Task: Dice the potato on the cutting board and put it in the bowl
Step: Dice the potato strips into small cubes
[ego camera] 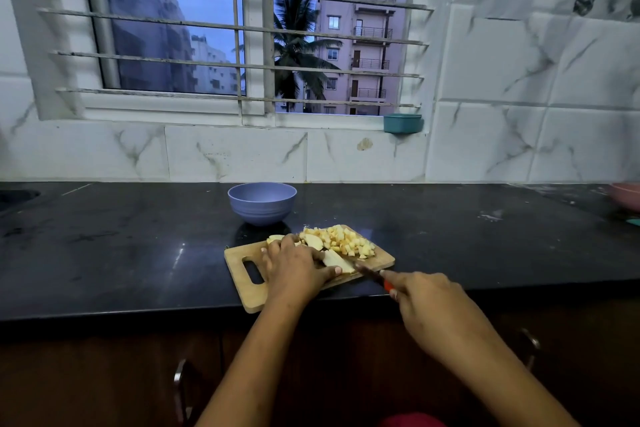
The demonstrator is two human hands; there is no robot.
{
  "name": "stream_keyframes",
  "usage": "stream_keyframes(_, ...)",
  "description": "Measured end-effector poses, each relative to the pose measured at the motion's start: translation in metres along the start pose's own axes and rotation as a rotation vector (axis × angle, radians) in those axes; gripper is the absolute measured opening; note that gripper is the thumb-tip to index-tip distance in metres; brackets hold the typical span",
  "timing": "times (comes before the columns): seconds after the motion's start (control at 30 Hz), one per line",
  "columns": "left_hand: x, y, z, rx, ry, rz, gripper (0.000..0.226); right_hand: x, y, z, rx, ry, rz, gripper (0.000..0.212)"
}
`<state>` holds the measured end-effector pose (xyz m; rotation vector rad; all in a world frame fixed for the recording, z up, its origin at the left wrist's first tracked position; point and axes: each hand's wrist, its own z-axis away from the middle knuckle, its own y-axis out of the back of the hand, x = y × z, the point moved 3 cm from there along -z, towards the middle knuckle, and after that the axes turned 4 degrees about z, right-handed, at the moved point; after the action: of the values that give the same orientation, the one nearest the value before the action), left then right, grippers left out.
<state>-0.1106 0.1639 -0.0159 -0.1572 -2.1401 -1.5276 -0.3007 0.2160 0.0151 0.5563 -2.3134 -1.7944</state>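
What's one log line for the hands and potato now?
stage: dicing | left hand: holds potato slice on cutting board | right hand: grips knife, blade at slice | diced pile: on board | bowl: beyond board

light: we are getting dim blue dusk through the far window (pixel 207 28) | glare: faint streak shining on black counter (pixel 138 253) | edges: wall tiles (pixel 519 62) bending, blurring at right

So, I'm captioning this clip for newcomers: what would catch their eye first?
A heap of diced potato sits at the far right of the wooden cutting board. In front, the left hand holds down a potato slice while the right hand grips a red-handled knife. The lilac bowl stands behind the board.
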Motion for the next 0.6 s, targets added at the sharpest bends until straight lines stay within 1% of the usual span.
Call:
stream_keyframes(0.13, -0.001, 0.000, -0.003, -0.020, 0.010, 0.018, 0.050, 0.000, 0.005, -0.009, 0.068, 0.004, -0.054, 0.036)
stream_keyframes(0.27, -0.004, 0.000, -0.005, -0.022, 0.015, 0.065, 0.046, -0.011, -0.008, -0.016, 0.056, 0.018, -0.060, 0.034)
stream_keyframes(0.4, -0.005, 0.000, -0.006, -0.007, 0.023, 0.113, 0.040, -0.017, -0.023, -0.024, 0.030, 0.028, -0.083, 0.036)
stream_keyframes(0.6, -0.005, 0.000, -0.005, -0.002, 0.024, 0.099, 0.041, -0.025, -0.036, -0.031, 0.077, 0.049, -0.052, 0.033)
